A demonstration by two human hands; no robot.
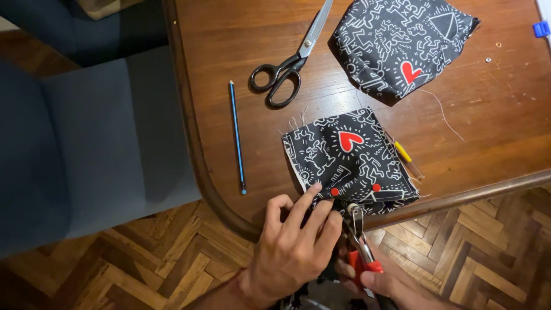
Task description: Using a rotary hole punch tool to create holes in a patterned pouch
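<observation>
A brown wooden table point(367, 74) with a rounded edge takes up most of the view, with a grey-blue chair point(97, 143) at its left and parquet floor point(172, 270) below. On the far part of the table lies a second black printed fabric piece point(402, 46), apparently untouched. Nearer, at the table's front edge, lies the black fabric piece point(350, 158) with white figures and a red heart; two red snap buttons point(334, 192) already sit along its near hem, so part of the fastening looks done, and the work at the hem appears ongoing. The left hand point(293, 252) presses its fingers flat on that hem, gripping nothing. The right hand point(390, 284) is closed around the red handles of snap pliers point(359, 235), whose metal head meets the hem between the snaps. Black-handled scissors point(293, 63), a blue pencil point(237, 138) and a small yellow-tipped tool point(407, 158) lie unused
</observation>
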